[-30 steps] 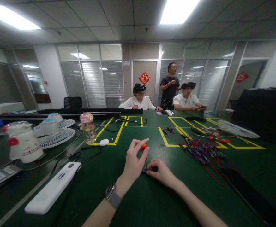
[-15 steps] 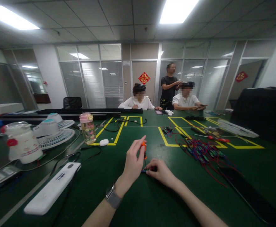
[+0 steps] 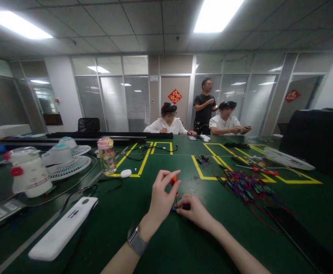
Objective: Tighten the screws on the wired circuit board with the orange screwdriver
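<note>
My left hand (image 3: 161, 199) pinches the orange handle of a small screwdriver (image 3: 173, 181), held upright with its tip pointing down at the table. My right hand (image 3: 194, 211) rests on the green table (image 3: 160, 243) right beside it, fingers closed on a small dark part with blue wiring (image 3: 174, 208) under the screwdriver tip. A watch sits on my left wrist.
A pile of red and blue wired parts (image 3: 246, 186) lies to the right, with a red-handled screwdriver (image 3: 265, 172) beyond. A white remote-like device (image 3: 62, 228), a pink-capped bottle (image 3: 107, 156), desk fans (image 3: 66, 161) and cables lie left. Three people are at the far end.
My left fingers have shifted on the screwdriver handle, turning it slightly. The view has tilted a little; both hands stay in the same spot.
</note>
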`<state>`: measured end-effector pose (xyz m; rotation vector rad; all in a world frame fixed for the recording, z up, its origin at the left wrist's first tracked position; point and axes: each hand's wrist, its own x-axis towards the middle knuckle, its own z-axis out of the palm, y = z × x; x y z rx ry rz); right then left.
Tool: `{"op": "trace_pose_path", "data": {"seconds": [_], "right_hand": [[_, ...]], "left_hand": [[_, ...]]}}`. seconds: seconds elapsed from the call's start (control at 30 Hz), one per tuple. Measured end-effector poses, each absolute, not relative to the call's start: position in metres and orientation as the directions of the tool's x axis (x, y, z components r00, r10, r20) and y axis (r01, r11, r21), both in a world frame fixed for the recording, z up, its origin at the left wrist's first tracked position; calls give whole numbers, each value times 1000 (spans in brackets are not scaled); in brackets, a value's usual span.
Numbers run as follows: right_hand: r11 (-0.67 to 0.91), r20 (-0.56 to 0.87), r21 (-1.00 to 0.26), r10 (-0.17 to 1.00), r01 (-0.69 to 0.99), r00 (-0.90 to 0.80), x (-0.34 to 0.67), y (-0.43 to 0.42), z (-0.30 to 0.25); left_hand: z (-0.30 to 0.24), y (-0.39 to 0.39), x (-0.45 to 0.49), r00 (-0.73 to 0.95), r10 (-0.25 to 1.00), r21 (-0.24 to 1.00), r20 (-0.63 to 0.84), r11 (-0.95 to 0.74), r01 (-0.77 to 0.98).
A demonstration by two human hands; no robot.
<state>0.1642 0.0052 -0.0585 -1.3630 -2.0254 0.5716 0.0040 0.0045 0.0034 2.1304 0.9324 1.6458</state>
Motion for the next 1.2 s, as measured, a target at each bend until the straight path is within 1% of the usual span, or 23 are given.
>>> {"op": "trace_pose_path", "data": {"seconds": [0.13, 0.3, 0.4, 0.47, 0.63, 0.8, 0.97, 1.1, 1.2], "right_hand": [[376, 254, -657, 926, 653, -278, 164, 5, -58], [368, 246, -667, 929, 648, -275, 164, 5, -57], [368, 246, -668, 930, 647, -274, 164, 5, -57], [370, 250, -668, 929, 646, -274, 164, 5, -57], [369, 249, -660, 929, 654, -273, 164, 5, -57], [371, 247, -661, 928, 652, -278, 164, 4, -57], [364, 239, -665, 931, 653, -276, 164, 5, -58], [366, 242, -661, 930, 655, -276, 163, 5, -57], [363, 244, -661, 932, 657, -270, 163, 3, -54]], "left_hand": [[4, 5, 4, 202, 646, 600, 736, -761, 247], [3, 3, 5, 153, 645, 590, 749, -754, 290], [3, 2, 5, 221, 661, 613, 717, -749, 252], [2, 2, 6, 227, 644, 607, 730, -764, 217], [2, 4, 4, 139, 641, 583, 755, -753, 306], [5, 5, 2, 190, 645, 604, 740, -762, 236], [6, 4, 3, 151, 631, 568, 761, -760, 317], [7, 2, 3, 207, 642, 588, 738, -763, 269], [6, 3, 3, 180, 630, 576, 755, -770, 276]]}}
